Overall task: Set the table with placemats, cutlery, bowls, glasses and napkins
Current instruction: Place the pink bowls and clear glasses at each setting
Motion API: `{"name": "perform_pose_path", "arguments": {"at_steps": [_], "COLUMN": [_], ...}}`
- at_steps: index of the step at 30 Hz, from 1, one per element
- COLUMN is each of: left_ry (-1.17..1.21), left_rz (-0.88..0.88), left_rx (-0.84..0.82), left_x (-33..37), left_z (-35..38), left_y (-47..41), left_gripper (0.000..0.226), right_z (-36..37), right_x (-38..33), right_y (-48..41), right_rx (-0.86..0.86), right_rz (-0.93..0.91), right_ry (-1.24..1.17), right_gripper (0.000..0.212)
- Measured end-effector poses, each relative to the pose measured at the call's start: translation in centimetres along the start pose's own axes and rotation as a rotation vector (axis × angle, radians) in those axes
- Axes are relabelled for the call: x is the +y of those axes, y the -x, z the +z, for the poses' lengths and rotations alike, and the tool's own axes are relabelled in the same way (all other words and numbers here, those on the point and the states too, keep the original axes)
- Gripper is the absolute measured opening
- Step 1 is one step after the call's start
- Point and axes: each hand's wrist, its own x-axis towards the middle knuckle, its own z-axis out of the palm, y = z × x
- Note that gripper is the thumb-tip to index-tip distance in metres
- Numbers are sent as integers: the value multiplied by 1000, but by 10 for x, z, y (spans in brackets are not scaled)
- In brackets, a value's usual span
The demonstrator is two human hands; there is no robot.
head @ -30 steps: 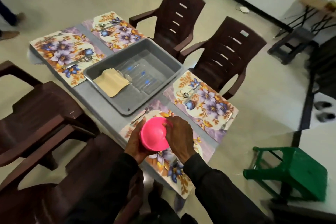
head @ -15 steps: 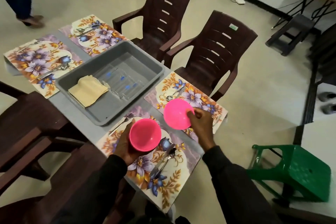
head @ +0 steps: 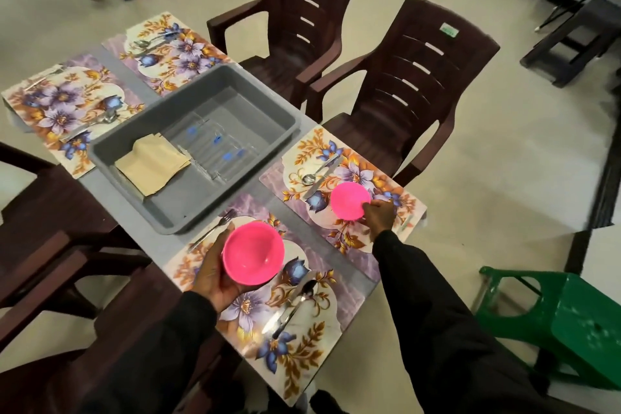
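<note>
The left hand grips the first bowl above the near mat at the tabletop's near corner, while the right hand pinches the second bowl, on or just above the right-edge mat.

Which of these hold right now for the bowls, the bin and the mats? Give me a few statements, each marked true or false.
1. The left hand grips a pink bowl, and the right hand pinches a second pink bowl at its rim. True.
2. The grey bin holds the napkins and the glasses. True.
3. The second pink bowl sits inside the grey bin. False: it is at the right placemat, outside the bin.
4. The far left placemat and the far right placemat already have bowls. False: both bear only cutlery.
</note>
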Motion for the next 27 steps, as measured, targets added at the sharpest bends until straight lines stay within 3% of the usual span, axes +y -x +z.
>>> {"name": "perform_pose_path", "arguments": {"at_steps": [3,8,13,17,20,24,27], "left_ry": [-2,24,57,69,52,23,-68], "left_rz": [24,-22,-32,-99,-92,-68,-36], "left_rx": [28,31,1,-30,-33,-35,-15], "left_x": [2,-1,-7,-9,-8,-9,-10], "left_z": [-3,0,6,15,22,27,27], "left_y": [-3,-7,-8,-6,2,17,24], "left_gripper": [103,62,59,56,49,44,43], "right_z": [8,16,7,-10,-20,-10,11], "right_x": [0,8,7,-3,-10,-27,-31], "right_y": [-10,-24,-10,38,87,154,182], "right_rx": [-6,-36,-25,91,-212,-647,-651], "right_rz": [14,35,16,-110,-146,-324,-596], "right_ry": [13,1,-66,-163,-282,-141,192], "right_gripper": [27,27,12,19,10,25,31]}}
